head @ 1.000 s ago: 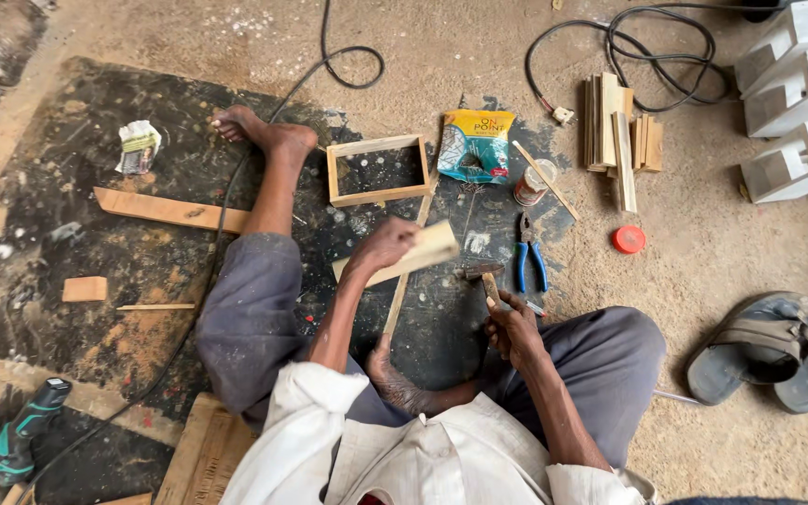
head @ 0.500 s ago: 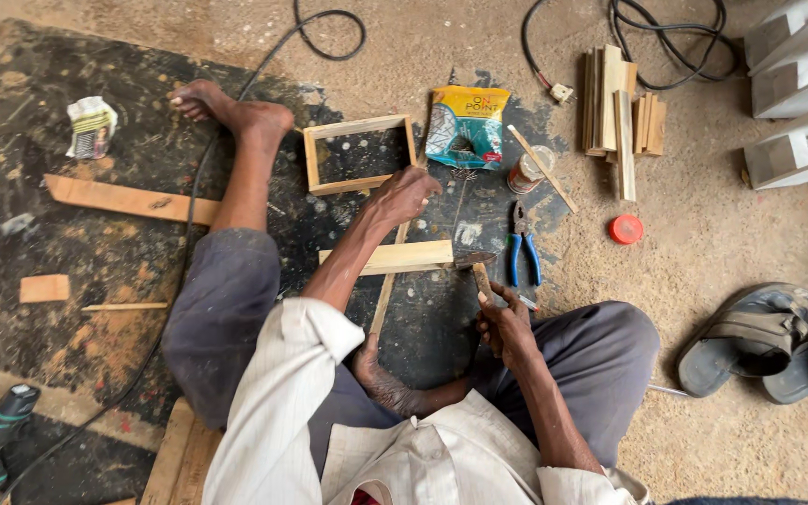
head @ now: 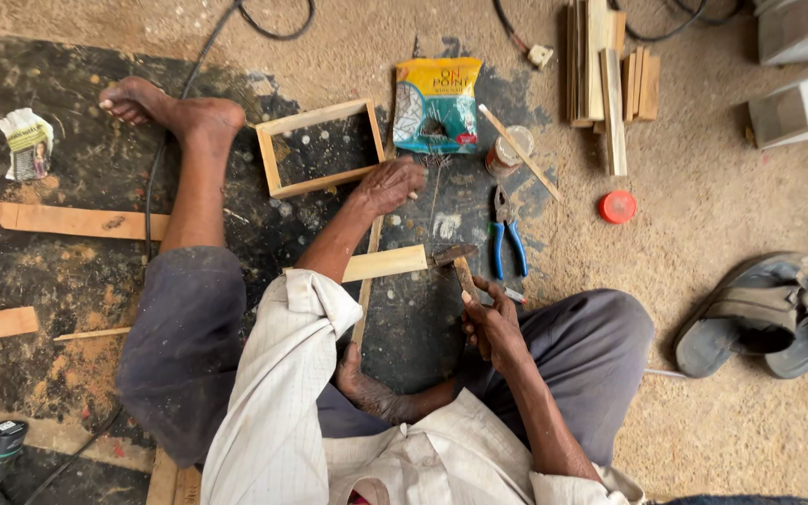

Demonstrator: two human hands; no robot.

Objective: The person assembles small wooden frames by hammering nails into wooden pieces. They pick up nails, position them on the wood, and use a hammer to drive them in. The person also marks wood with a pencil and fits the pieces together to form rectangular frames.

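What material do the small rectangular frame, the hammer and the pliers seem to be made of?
Rectangular frame: pale, bare wood, it seems; unpainted strips joined at the corners.
Hammer: dark, dull head that looks like metal, on a light handle that is probably wood, held in the right hand.
Pliers: grey metal nose; the blue handles look like a plastic or rubber coating.

From my remote seat, the pliers [head: 508, 243] anchor the floor: hammer [head: 458, 264] just left, touching a wood block [head: 385, 263]; square frame [head: 318, 147] farther left; packet [head: 437, 105] beyond them; round lid [head: 617, 207] right; sandals [head: 769, 313] far right.
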